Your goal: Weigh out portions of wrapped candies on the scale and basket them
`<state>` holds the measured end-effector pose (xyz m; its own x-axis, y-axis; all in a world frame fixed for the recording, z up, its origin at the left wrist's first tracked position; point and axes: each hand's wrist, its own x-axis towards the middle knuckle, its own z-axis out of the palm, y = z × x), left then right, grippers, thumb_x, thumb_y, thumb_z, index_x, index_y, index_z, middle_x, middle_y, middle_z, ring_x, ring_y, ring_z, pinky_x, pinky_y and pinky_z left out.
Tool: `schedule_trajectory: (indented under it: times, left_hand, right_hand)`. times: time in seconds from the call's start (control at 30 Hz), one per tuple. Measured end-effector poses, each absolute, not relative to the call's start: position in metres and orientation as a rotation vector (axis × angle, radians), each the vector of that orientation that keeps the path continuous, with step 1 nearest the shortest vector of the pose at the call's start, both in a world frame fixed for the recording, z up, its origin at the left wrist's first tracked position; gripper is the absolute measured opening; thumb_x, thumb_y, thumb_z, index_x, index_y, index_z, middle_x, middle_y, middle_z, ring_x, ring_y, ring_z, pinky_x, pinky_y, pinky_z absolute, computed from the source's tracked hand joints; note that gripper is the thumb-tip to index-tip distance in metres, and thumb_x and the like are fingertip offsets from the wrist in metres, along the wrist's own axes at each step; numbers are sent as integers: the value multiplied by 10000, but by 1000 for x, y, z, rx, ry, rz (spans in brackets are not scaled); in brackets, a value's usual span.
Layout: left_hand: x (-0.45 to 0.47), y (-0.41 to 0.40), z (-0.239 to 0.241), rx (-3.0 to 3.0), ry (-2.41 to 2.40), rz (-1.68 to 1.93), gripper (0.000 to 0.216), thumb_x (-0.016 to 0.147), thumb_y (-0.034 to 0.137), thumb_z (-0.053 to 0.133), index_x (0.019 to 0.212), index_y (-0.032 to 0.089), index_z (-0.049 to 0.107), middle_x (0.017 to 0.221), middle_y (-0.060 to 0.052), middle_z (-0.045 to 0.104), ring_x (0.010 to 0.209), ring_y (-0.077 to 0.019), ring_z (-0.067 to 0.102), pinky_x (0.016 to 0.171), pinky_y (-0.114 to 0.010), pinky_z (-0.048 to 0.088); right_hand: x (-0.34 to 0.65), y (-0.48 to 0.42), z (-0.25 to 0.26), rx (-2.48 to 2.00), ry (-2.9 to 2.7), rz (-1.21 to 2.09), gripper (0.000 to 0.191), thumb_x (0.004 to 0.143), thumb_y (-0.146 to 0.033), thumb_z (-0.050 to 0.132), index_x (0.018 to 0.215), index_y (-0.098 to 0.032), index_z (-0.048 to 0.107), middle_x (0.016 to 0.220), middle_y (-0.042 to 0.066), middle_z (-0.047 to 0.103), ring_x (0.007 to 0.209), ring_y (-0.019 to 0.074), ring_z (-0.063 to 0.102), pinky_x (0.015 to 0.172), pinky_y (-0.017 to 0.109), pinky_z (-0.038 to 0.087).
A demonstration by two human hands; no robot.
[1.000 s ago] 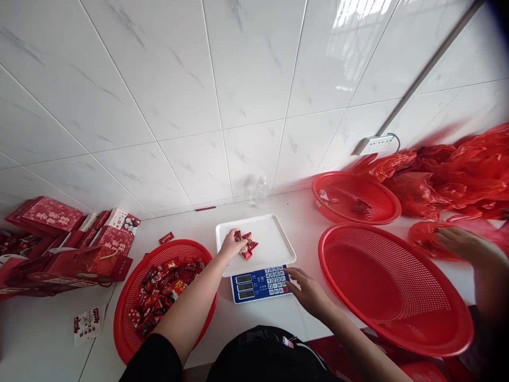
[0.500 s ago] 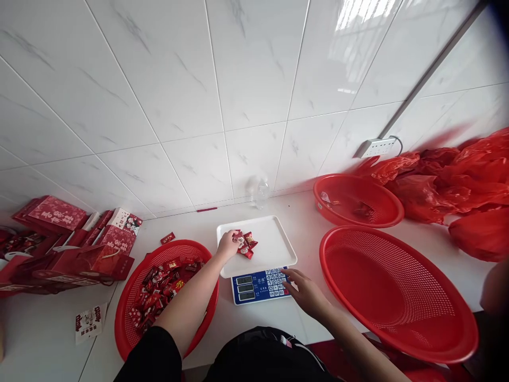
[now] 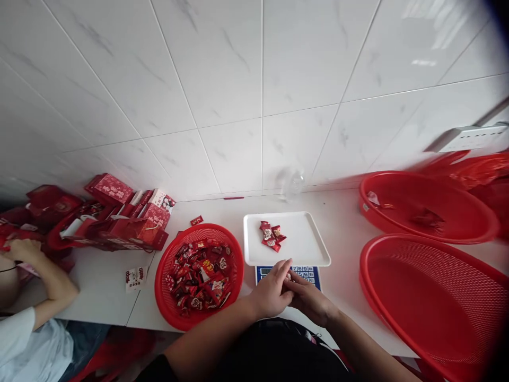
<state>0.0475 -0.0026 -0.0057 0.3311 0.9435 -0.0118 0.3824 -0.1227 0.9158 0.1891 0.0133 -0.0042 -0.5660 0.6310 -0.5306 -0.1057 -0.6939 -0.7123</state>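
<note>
My left hand (image 3: 272, 291) and my right hand (image 3: 310, 301) meet over the front of a blue-panelled digital scale (image 3: 260, 274). Their fingers press together; a small pale bit shows between them, too hidden to name. On the scale's white tray (image 3: 304, 241), just beyond my fingertips, lie several red wrapped candies (image 3: 272, 236). My hands and fingers cover most of the keypad and display. Left of my left forearm stands a red plastic basket (image 3: 159, 281) holding many red wrapped candies (image 3: 201, 278).
Two red baskets stand at right, a near one (image 3: 421, 297) and a far one (image 3: 421, 193) with a few wrappers. Red gift boxes (image 3: 131, 217) are at left, near another person's arm (image 3: 50, 276). A clear plastic bottle (image 3: 293, 184) is by the wall.
My left hand has let go of the candies on the tray and drawn back to meet my right hand. The view has swung left, bringing another person into sight.
</note>
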Motion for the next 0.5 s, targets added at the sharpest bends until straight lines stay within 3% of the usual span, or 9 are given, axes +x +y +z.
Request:
schedule_trajectory:
  times: [0.13,0.23,0.3,0.37,0.5]
  left_hand:
    - [-7,-10,-16,1506,1611,926,489,822,294,471,1299,228,385,1260,-92,492,1105,-192,504,949,-348,414]
    - [-68,-5,-36,1369,2000,910,432,829,293,447,1251,201,427,1297,-110,453,1204,-217,424,1000,-367,353]
    - [-109,-4,-50,1356,2238,598,503,793,285,495,1269,148,410,1359,-158,382,1280,-266,324,1034,-398,297]
    - [-145,-7,-60,1266,2488,220,611,761,323,539,1313,134,360,1433,-182,269,1335,-327,192,1057,-464,214]
    - [-188,-17,-70,1187,2617,-145,794,764,518,478,1385,95,223,1474,-214,137,1350,-354,116,1055,-498,156]
  right_hand:
    - [170,13,-3,-1221,-991,2321,508,745,-428,609,1192,-236,465,1006,58,631,824,151,625,838,366,469]
    - [147,14,12,-1096,-1098,2410,793,693,-395,674,1360,-254,269,1241,108,523,1078,189,545,927,382,419]
    - [133,15,23,-913,-1233,2467,928,682,-386,690,1409,-281,123,1393,112,376,1253,194,388,1000,379,349]
    - [123,16,30,-801,-1426,2444,955,685,-398,685,1414,-298,76,1469,94,242,1323,197,271,1042,374,290]
    - [126,18,28,-935,-1648,2379,862,712,-449,639,1408,-290,156,1480,99,212,1279,237,350,1019,395,324]
